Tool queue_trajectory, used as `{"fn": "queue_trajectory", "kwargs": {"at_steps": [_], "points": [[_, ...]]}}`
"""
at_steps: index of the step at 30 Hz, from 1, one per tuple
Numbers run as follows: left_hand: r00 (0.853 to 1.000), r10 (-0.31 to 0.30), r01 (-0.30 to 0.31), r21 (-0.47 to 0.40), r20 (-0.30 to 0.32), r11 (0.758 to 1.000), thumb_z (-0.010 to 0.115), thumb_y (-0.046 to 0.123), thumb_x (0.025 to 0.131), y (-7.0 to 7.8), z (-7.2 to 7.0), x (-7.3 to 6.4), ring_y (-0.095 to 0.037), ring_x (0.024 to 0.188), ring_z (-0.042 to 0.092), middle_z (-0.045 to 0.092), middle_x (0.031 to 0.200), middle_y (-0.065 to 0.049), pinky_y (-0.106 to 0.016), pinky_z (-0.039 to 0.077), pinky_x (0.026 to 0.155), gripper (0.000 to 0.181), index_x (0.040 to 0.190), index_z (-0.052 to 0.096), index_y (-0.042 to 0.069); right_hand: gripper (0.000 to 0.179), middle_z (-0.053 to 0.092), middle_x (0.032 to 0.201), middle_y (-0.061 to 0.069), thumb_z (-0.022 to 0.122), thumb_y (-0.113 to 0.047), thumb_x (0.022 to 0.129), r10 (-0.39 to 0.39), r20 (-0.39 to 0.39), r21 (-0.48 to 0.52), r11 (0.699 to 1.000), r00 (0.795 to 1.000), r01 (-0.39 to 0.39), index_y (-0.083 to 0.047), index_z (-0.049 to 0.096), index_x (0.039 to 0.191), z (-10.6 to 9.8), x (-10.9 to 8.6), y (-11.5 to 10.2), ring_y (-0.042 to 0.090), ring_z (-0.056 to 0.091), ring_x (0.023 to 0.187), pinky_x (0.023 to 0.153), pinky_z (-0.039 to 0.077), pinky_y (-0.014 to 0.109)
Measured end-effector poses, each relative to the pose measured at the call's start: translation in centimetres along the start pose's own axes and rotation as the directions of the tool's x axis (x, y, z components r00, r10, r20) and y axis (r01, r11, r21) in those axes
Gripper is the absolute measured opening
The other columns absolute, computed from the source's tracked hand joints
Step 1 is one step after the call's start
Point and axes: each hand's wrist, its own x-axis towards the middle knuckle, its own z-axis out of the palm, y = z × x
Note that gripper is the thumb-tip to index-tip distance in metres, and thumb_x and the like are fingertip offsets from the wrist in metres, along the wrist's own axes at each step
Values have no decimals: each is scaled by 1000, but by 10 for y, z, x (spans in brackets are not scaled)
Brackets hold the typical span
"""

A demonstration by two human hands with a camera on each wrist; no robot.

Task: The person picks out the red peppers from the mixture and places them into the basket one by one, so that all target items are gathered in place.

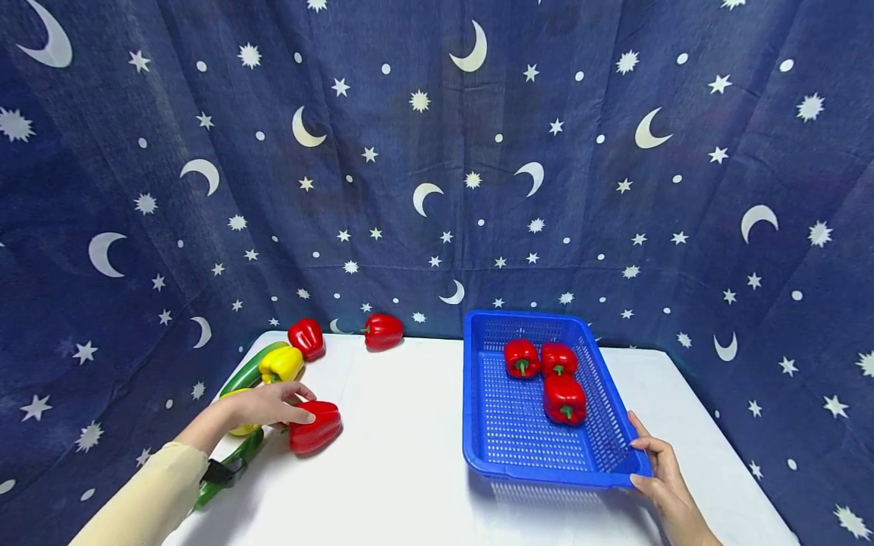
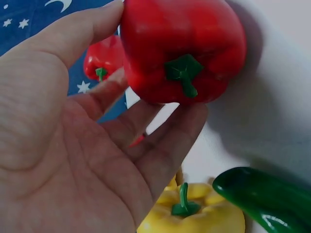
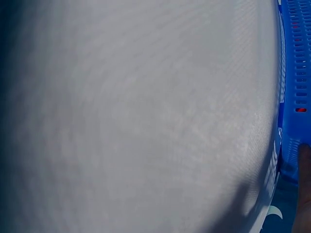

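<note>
At the left of the table, my left hand (image 1: 271, 406) grips a red bell pepper (image 1: 317, 431) between thumb and fingers. The left wrist view shows this pepper's green stem (image 2: 184, 73) facing the palm. On the right, my right hand (image 1: 665, 481) holds the near right corner of a blue plastic basket (image 1: 546, 476), thumb at the front rim and fingers along the side. Inside lie three red bell peppers (image 1: 565, 400), grouped toward the back right. In the right wrist view only part of the basket wall (image 3: 296, 63) and one finger (image 3: 304, 179) show.
Near my left hand lie a yellow bell pepper (image 1: 281, 364), another yellow one (image 1: 244, 428) partly hidden by the wrist, and two long green vegetables (image 1: 247, 373). Two red bell peppers (image 1: 383, 332) sit by the back edge. A starry blue cloth (image 1: 437, 152) hangs around the white table (image 1: 403, 447).
</note>
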Motion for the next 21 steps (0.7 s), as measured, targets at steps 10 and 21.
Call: {"fn": "queue_trajectory", "kwargs": {"at_steps": [10, 21], "points": [[989, -128, 133, 62, -70, 989, 71, 47, 93, 2, 14, 3, -25, 93, 62, 63, 116, -14, -42, 58, 79, 79, 148, 42, -2, 38, 4, 172, -6, 43, -2, 101, 14, -5, -5, 1000, 1000, -14, -4, 25, 135, 1, 0, -1, -15, 19, 140, 92, 36, 10], [996, 26, -6, -212, 89, 977, 70, 7, 85, -7, 12, -1, -32, 115, 56, 40, 150, -24, -49, 56, 94, 83, 159, 33, 7, 37, 2, 172, -5, 43, -6, 102, 55, -13, -6, 998, 998, -55, -6, 24, 134, 0, 1, -1, -10, 16, 144, 92, 37, 10]]}}
